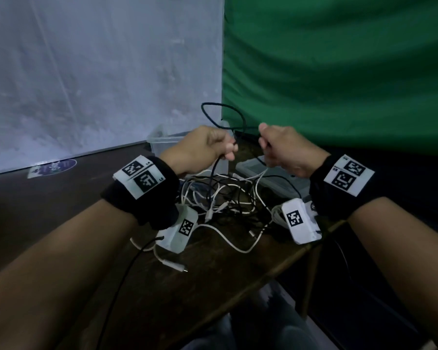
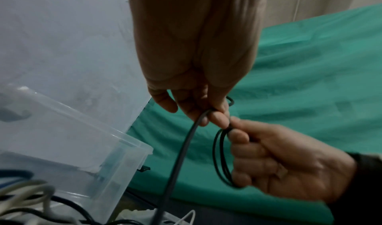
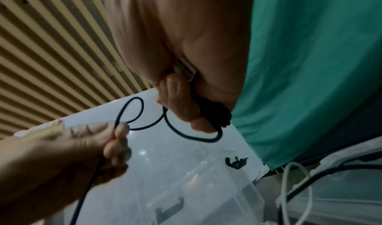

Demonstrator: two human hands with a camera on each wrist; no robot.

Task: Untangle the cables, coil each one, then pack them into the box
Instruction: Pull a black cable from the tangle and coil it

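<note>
Head view: your left hand (image 1: 208, 145) and right hand (image 1: 283, 150) both pinch the black cable (image 1: 223, 114), lifted over the tangle (image 1: 228, 200) to free it; the box (image 1: 162, 142) waits behind. Left wrist view: your fingers (image 2: 217, 117) feed cable. Right wrist view: finished loops stay gripped with the plug (image 3: 184, 70).

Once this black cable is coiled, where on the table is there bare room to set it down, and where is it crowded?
Bare tabletop lies left of the left hand, out toward the sticker. The near strip by the table edge is mostly bare. The tangle below both hands is crowded, between the clear box and its lid.
</note>
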